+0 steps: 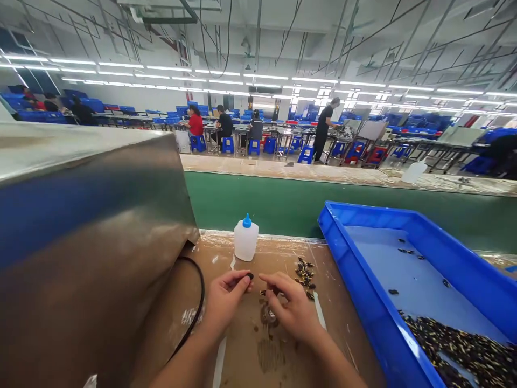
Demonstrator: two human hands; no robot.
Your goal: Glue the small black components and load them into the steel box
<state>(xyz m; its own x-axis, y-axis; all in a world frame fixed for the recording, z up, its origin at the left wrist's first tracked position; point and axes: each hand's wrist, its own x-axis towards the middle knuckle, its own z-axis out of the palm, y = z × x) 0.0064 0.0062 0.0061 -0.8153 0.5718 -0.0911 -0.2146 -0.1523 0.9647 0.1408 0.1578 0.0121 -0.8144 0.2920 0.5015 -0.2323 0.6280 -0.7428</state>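
Note:
Between the thumb and index finger of my left hand (229, 293) a small round black part (250, 276) is pinched. My right hand (293, 304) is just to its right, index finger stretched towards that part and the other fingers curled. A tiny dark piece with a pale tip (262, 292) shows at those curled fingers; its grip is partly hidden. Right of the hands, a small pile of black and gold parts (305, 274) lies on the brown worktop (242, 350). Behind the hands stands a white plastic bottle (246, 241) with a blue nozzle cap.
A blue tray (363, 280) at the right holds many black and gold parts (464, 345). A large metal housing (100, 231) fills the left, with a black cable (201, 291) beside it. Beyond runs a green conveyor belt (258, 199). Several people work at distant tables.

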